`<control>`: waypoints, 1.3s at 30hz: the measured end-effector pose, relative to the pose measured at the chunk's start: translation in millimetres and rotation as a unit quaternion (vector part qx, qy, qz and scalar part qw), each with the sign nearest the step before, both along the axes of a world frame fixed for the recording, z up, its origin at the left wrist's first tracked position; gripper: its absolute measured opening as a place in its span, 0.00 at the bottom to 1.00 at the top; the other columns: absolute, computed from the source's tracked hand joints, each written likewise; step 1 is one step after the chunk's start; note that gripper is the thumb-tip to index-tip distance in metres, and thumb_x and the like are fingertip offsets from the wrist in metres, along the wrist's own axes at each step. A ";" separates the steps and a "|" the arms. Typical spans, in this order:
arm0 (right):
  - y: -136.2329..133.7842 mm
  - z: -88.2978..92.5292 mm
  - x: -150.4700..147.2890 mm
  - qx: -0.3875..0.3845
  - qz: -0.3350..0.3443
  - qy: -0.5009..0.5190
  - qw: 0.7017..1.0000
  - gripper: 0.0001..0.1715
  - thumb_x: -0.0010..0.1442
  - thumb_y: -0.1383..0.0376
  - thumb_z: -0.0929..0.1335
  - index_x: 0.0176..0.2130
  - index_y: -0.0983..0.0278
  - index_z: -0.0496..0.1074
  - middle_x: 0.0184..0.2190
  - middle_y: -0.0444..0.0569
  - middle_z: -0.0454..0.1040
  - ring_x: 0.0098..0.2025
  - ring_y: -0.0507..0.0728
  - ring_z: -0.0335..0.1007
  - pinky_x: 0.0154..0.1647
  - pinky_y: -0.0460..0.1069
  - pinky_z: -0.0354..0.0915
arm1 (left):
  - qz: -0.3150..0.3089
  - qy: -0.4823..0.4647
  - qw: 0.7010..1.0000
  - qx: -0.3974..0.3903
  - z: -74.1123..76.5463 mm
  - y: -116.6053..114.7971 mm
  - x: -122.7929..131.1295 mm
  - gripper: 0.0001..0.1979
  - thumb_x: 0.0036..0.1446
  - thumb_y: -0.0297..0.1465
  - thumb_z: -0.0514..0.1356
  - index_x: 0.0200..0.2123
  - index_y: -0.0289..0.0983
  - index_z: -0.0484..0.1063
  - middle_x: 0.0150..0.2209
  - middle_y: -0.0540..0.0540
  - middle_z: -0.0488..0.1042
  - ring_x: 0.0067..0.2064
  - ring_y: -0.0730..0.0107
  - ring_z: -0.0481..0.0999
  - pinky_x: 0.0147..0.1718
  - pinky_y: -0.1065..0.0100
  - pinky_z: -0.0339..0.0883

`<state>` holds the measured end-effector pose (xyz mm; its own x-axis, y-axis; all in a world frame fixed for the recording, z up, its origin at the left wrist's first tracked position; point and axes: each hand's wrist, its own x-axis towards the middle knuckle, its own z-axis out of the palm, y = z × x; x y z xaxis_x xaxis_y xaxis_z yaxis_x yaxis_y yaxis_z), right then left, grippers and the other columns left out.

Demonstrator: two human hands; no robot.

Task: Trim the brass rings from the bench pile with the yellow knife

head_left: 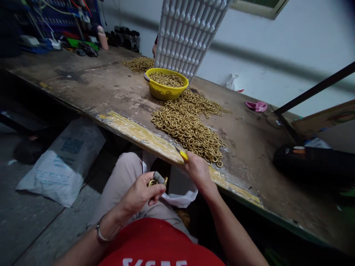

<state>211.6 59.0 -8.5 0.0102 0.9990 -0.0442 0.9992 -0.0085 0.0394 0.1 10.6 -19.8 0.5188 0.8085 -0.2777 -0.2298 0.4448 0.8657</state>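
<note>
My left hand (141,194) is closed over my lap, its fingers wrapped round a few brass-coloured rings (151,183). A grey wrap (159,177) covers one of its fingertips. In my right hand (199,173), at the table's front edge, is a yellow utility knife (183,155) with its blade pointing forward and left. Just beyond that hand spreads a large pile of brass-coloured rings (191,129). Behind the pile, a yellow basin (166,92) holds more of the same rings. A white bag (181,199) hangs open below the table edge, between my hands.
The worn table (116,90) has a taped yellow strip (138,129) along its front edge. A ribbed translucent panel (188,37) stands behind the basin, partly hiding another person's hand (154,50). Another ring pile (140,64) lies farther back. A white sack (66,162) rests on the floor.
</note>
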 end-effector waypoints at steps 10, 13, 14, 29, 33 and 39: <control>76.8 -21.8 -15.2 0.012 -0.017 0.063 0.998 0.12 0.62 0.72 0.61 0.42 0.69 0.70 0.40 0.60 0.75 0.39 0.59 0.73 0.37 0.49 0.59 | 0.085 -0.044 0.994 -0.050 -34.4 18.0 13.4 0.14 0.51 0.36 0.67 0.35 0.36 0.66 0.23 0.52 0.72 0.18 0.81 0.61 0.14 0.79 0.49; 74.7 -19.4 -12.7 0.016 -0.005 0.102 0.995 0.08 0.60 0.69 0.63 0.36 0.68 0.72 0.34 0.55 0.76 0.36 0.57 0.71 0.35 0.47 0.59 | 0.081 -0.117 0.982 -0.123 -34.0 22.7 6.8 0.14 0.51 0.36 0.65 0.38 0.35 0.68 0.30 0.47 0.75 0.22 0.78 0.68 0.14 0.79 0.50; 69.8 -17.2 -13.1 0.015 0.006 0.127 0.992 0.07 0.59 0.68 0.64 0.34 0.66 0.72 0.31 0.52 0.75 0.34 0.56 0.70 0.34 0.47 0.58 | 0.084 -0.133 0.976 -0.150 -34.6 24.9 5.4 0.15 0.51 0.37 0.65 0.37 0.35 0.69 0.31 0.46 0.75 0.23 0.77 0.69 0.13 0.79 0.50; -7.2 -20.9 -35.0 -0.158 -0.037 0.740 0.653 0.20 0.55 0.50 0.70 0.33 0.65 0.71 0.17 0.37 0.61 0.17 0.46 0.50 0.18 0.43 0.47 | 0.078 -0.158 0.972 -0.156 -12.5 27.9 14.4 0.17 0.45 0.35 0.72 0.35 0.32 0.74 0.30 0.47 0.74 0.22 0.82 0.65 0.14 0.80 0.53; -12.3 -16.3 -35.2 -0.106 0.012 0.686 0.719 0.17 0.59 0.52 0.68 0.32 0.64 0.72 0.21 0.41 0.66 0.21 0.48 0.55 0.23 0.44 0.53 | 0.085 -0.136 0.979 -0.130 -12.0 25.4 14.7 0.17 0.44 0.35 0.73 0.33 0.31 0.75 0.30 0.47 0.74 0.22 0.82 0.65 0.15 0.80 0.55; -24.3 1.4 -25.8 -0.027 0.180 0.384 0.905 0.08 0.60 0.70 0.64 0.34 0.63 0.73 0.29 0.47 0.73 0.31 0.53 0.66 0.33 0.46 0.58 | 0.099 -0.056 0.992 -0.050 -13.5 24.6 12.5 0.16 0.47 0.39 0.70 0.29 0.32 0.74 0.21 0.51 0.69 0.18 0.80 0.64 0.14 0.77 0.57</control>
